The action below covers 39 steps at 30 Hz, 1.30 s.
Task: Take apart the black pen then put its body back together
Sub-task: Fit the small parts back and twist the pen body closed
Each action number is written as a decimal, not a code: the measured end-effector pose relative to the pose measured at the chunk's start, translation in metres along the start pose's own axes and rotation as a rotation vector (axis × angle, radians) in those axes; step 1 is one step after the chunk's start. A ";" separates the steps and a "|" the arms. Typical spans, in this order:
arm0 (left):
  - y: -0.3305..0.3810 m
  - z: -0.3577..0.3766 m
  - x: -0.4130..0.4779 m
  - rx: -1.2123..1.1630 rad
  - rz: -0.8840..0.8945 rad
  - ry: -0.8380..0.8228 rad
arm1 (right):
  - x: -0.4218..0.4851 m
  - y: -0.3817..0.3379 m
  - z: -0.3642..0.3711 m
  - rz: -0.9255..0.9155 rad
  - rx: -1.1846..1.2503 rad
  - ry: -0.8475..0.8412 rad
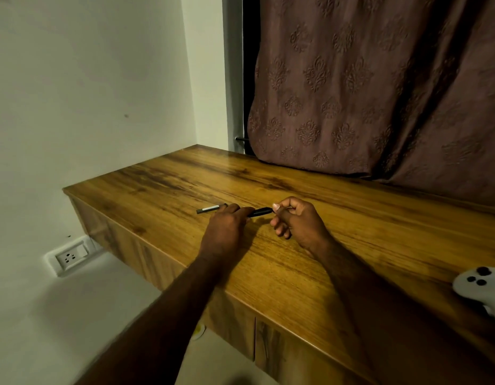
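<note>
While both hands worked low over the wooden worktop (pixel 351 218) in the head view, the black pen (pixel 259 212) ran between them, just above the wood. The left hand (pixel 226 232) curled its fingers round the pen's left end. The right hand (pixel 300 223) pinched the other end between thumb and forefinger, its other fingers tucked under. A loose pen piece (pixel 211 209), dark with a pale strip, lay on the worktop by the left fingertips. A white controller (pixel 476 284) sat at the worktop's right edge.
</note>
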<state>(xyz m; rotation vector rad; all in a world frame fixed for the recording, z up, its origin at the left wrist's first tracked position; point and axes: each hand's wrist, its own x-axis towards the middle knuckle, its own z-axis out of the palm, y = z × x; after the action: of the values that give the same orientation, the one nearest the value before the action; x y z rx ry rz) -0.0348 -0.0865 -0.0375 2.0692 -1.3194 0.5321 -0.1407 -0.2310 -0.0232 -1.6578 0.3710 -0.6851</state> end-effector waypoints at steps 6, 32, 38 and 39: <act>-0.001 0.003 0.000 -0.033 0.018 0.022 | -0.002 -0.002 -0.001 0.003 0.027 0.021; 0.006 -0.007 -0.002 -0.208 -0.025 -0.039 | 0.005 0.001 -0.018 0.099 0.327 0.090; -0.003 -0.005 -0.003 -0.854 -0.432 -0.184 | 0.009 0.007 -0.021 0.126 0.448 0.079; -0.003 -0.005 -0.002 -0.946 -0.499 -0.199 | 0.009 0.006 -0.020 0.122 0.469 0.076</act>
<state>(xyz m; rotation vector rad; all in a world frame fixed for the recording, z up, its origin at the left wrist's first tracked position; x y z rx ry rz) -0.0324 -0.0810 -0.0363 1.5382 -0.8317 -0.4602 -0.1451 -0.2529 -0.0251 -1.1590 0.3326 -0.6842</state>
